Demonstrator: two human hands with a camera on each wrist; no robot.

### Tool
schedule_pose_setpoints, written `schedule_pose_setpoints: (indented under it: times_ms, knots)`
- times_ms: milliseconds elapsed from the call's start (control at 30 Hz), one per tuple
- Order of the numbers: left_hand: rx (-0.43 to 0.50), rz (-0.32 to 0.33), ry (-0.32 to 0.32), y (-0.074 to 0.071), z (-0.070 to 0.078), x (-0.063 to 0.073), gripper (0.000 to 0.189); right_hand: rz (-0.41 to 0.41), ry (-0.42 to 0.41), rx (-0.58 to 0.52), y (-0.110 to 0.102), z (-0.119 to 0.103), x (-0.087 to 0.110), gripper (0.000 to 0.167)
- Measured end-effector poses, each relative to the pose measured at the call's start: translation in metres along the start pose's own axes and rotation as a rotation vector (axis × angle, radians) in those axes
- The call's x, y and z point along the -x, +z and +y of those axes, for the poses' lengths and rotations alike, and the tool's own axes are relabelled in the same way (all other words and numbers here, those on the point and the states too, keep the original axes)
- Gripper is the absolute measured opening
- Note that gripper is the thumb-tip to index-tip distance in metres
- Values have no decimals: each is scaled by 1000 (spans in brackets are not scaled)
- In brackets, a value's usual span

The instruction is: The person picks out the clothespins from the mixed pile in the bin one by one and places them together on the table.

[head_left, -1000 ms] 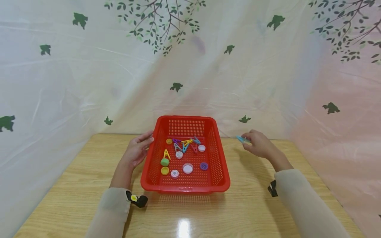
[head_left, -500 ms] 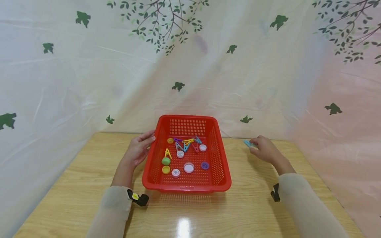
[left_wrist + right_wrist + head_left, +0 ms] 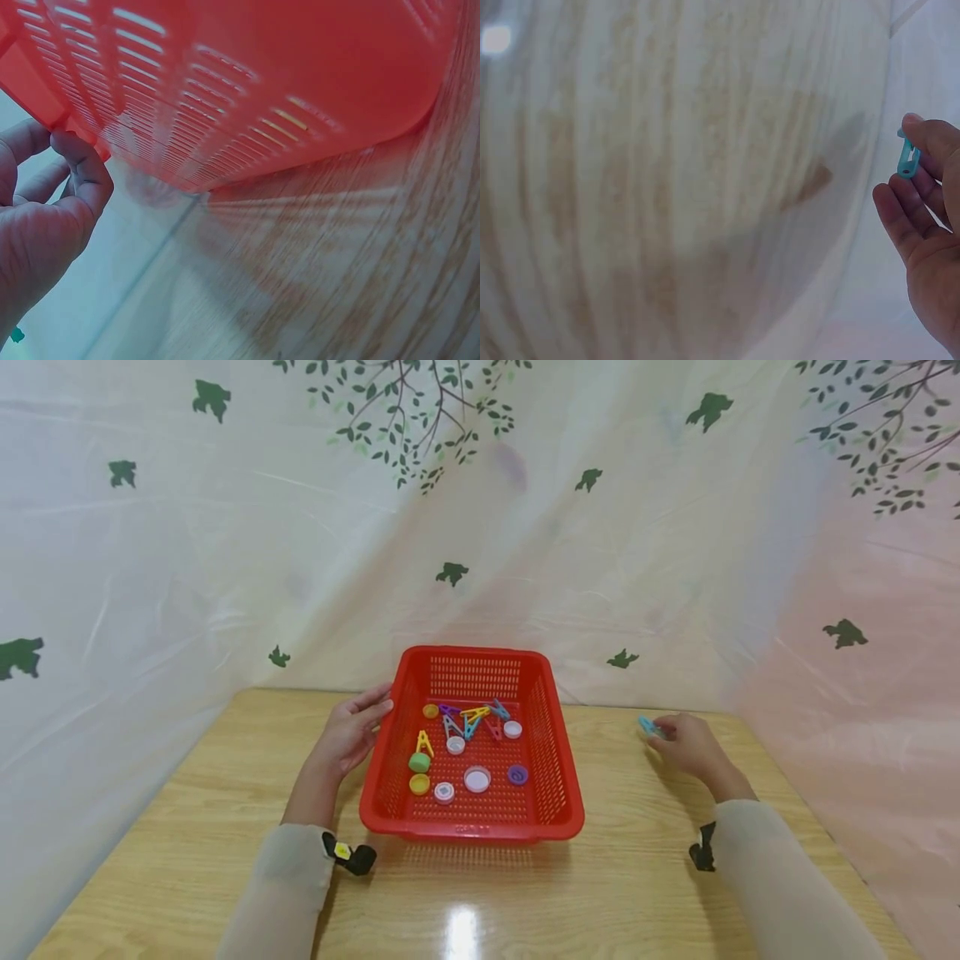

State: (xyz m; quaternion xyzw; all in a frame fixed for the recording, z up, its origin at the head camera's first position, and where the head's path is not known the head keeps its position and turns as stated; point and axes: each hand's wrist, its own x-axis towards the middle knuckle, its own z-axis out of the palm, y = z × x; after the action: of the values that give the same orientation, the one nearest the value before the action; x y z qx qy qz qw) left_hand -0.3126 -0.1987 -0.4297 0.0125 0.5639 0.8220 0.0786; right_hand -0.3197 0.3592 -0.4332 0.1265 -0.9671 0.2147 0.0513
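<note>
A red perforated plastic basket (image 3: pixel 472 832) stands on the table, leaning toward the camera's view. At its left rim my left hand (image 3: pixel 347 735) holds on; in the left wrist view the thumb and fingers (image 3: pixel 81 161) pinch the rim's edge. My right hand (image 3: pixel 696 747), off to the right of the basket, pinches a light-blue clothespin (image 3: pixel 648 727) between thumb and fingertips. The right wrist view shows that clothespin (image 3: pixel 908 157) raised above the tabletop, the other fingers spread below it. Several clothespins, among them a yellow one (image 3: pixel 424 742), lie inside the basket.
Bottle caps also lie in the basket: a green one (image 3: pixel 419 762), a purple one (image 3: pixel 517 774), a large white one (image 3: pixel 477 779) and several more. A wood-grain table (image 3: pixel 187 827) carries everything. A pale printed curtain (image 3: pixel 337 568) closes off the back and sides.
My right hand has moved to the right and slightly toward me, carrying the blue clothespin away from the basket. My left hand keeps its hold on the rim.
</note>
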Motion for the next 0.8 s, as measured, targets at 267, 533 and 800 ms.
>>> schedule_pose_setpoints:
  times_ms: [267, 533, 800]
  knots:
    - [-1, -7, 4, 0, 1, 1, 54, 24, 81, -24, 2, 16, 9, 48]
    - [-8, -17, 2, -1, 0, 1, 57, 50, 131, -37, 2, 27, 17, 49]
    - [-10, -14, 14, 0, 0, 1, 57, 81, 156, -47, 3, 45, 25, 51]
